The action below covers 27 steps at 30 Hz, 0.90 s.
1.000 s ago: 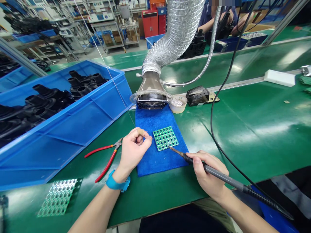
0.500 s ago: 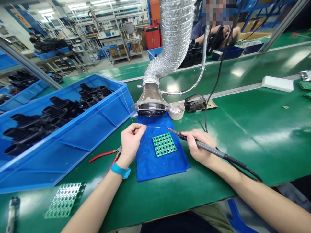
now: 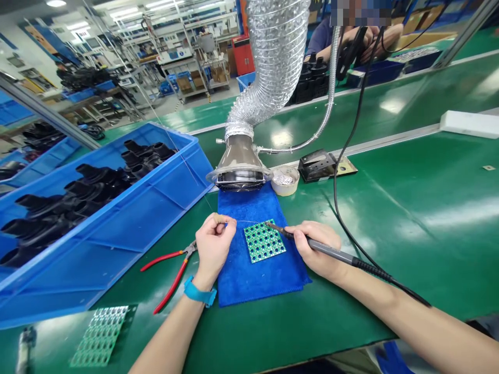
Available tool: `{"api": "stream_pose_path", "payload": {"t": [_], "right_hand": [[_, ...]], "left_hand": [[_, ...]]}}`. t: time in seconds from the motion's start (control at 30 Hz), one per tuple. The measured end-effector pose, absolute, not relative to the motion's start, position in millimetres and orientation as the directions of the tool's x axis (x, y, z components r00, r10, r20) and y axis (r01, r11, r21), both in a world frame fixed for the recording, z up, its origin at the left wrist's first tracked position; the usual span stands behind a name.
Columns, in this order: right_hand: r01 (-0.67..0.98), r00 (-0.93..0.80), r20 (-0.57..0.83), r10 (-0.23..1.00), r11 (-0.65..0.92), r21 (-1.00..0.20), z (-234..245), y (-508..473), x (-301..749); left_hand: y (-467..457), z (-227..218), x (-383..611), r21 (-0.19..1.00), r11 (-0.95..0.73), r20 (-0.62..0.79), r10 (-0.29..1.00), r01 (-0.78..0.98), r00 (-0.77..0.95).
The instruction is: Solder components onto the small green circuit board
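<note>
Between thumb and fingers, my left hand (image 3: 214, 240) pinches a thin solder wire (image 3: 249, 222) whose free end reaches the top edge of a green circuit board (image 3: 265, 242). My right hand (image 3: 317, 246) is closed round the grey handle of a soldering iron (image 3: 331, 251). The iron's tip is at the board's upper right, close to the wire end. Whether tip and wire touch, I cannot tell. Under the board lies a blue cloth (image 3: 253, 283). Pliers with red handles (image 3: 171, 278) rest left of my left wrist.
A blue crate (image 3: 156, 208) of black parts stands left. Beyond the cloth hang a fume hood (image 3: 239, 163) and its foil duct (image 3: 273, 57). A round tub (image 3: 285, 182) and a black metal holder (image 3: 322, 165) sit beside it. Another board (image 3: 100, 336) lies front left. A co-worker (image 3: 351, 47) sits opposite.
The soldering iron's tip and the solder wire's end have come down onto the board's top edge from just above it. The view has shifted slightly, showing more of the pliers.
</note>
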State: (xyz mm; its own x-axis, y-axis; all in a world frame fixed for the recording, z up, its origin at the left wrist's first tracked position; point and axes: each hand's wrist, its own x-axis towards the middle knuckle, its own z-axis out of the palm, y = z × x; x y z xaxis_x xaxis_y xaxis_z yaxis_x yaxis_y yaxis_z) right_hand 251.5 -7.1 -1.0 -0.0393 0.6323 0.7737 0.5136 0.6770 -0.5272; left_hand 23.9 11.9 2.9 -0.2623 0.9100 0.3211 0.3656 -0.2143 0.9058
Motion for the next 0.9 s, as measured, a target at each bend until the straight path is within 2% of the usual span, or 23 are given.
{"api": "stream_pose_path", "payload": {"t": [0.33,0.6,0.9], "right_hand": [[0.475,-0.084,0.753,0.653,0.69,-0.546,-3.3,-5.8,248.6],[0.481,-0.084,0.751,0.655,0.687,-0.545,-4.4,-4.9,247.8],[0.527,-0.049,0.786,0.617,0.684,-0.504,3.5,-11.0,253.1]], "left_hand": [[12.7,-0.2,26.1,0.893,-0.227,0.335,0.912,0.389,-0.238],[11.2,1.1,30.6,0.833,-0.282,0.386,0.913,0.475,-0.134],[8.1,0.6,26.6,0.862,-0.278,0.362,0.923,0.424,-0.131]]}}
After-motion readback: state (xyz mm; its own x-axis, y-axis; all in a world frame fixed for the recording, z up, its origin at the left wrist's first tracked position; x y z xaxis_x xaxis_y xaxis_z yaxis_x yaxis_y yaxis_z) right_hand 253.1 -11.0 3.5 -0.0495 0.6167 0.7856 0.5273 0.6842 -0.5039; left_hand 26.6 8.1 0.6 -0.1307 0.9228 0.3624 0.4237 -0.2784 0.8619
